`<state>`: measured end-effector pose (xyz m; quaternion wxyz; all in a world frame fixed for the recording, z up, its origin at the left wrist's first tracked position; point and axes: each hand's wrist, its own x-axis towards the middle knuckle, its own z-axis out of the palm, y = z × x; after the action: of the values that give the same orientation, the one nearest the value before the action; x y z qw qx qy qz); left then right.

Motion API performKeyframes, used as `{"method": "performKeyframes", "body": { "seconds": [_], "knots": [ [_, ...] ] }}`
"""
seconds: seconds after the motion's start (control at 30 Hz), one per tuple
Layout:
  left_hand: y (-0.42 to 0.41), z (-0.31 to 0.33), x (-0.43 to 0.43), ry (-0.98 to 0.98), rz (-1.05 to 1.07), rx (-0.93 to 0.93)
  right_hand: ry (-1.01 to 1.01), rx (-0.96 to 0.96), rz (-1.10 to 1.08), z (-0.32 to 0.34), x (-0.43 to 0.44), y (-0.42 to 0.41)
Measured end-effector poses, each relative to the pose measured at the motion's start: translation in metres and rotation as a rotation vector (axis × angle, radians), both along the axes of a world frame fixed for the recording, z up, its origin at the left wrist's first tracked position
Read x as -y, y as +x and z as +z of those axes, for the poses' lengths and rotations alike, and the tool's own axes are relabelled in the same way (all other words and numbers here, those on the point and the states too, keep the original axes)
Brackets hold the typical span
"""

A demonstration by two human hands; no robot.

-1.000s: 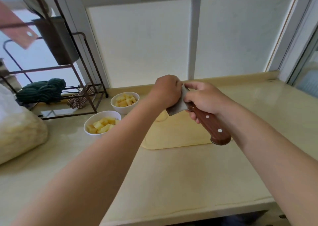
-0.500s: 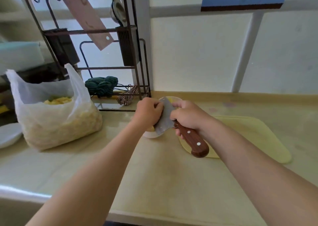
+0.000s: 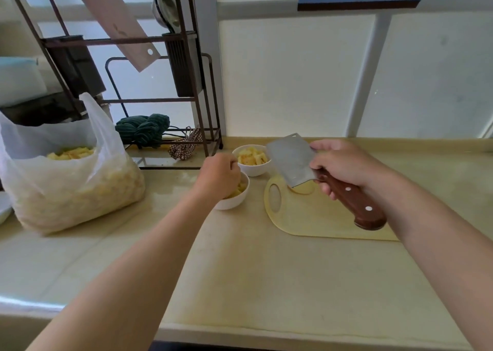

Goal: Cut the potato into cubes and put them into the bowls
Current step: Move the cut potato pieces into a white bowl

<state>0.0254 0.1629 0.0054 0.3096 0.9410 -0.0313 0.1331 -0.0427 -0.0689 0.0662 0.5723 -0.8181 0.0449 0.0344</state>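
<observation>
At the far left, a white plastic bag (image 3: 66,187) full of pale yellow potato pieces is seen standing on a beige counter (image 3: 240,270). Behind it, a dark metal rack (image 3: 202,105) is set against the window, with a green cloth (image 3: 144,130) bundled on its lowest shelf.

Near the middle, the left hand (image 3: 218,175) is lowered over the near bowl (image 3: 232,203), a small white one. Its fingers are curled down into the bowl and hidden by the back of the hand, so whether anything is held cannot be told. A few potato cubes (image 3: 240,187) are visible beside the knuckles. Just behind, touching or nearly touching, the far bowl (image 3: 253,171) is filled with more cubes.

To the right, a cleaver (image 3: 292,161) is gripped by the right hand (image 3: 344,163), the fingers wrapped around its brown wooden handle, the broad blade raised and tilted above a yellow cutting board (image 3: 314,217). One uncut potato piece (image 3: 302,189) is left lying on the board beneath the blade.
</observation>
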Motion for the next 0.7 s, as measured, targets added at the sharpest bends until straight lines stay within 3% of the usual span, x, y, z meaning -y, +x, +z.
{"method": "performKeyframes", "body": {
  "seconds": [0.2,0.33,0.47,0.57,0.7],
  "knots": [
    [-0.005,0.006,0.032,0.297,-0.089,0.047,0.018,0.000,-0.077,-0.016,0.049,-0.008],
    [-0.014,0.004,0.079,0.242,-0.306,-0.040,0.013,-0.036,-0.144,-0.042,0.083,-0.013],
    [-0.011,-0.011,0.118,0.358,-0.385,-0.196,0.015,-0.039,-0.192,-0.064,0.114,-0.019],
    [0.003,-0.024,0.134,0.362,-0.378,-0.332,0.022,-0.038,-0.203,-0.078,0.133,-0.022],
    [0.017,-0.030,0.145,0.384,-0.307,-0.303,0.058,-0.029,-0.184,-0.090,0.143,-0.017]
  ]
}}
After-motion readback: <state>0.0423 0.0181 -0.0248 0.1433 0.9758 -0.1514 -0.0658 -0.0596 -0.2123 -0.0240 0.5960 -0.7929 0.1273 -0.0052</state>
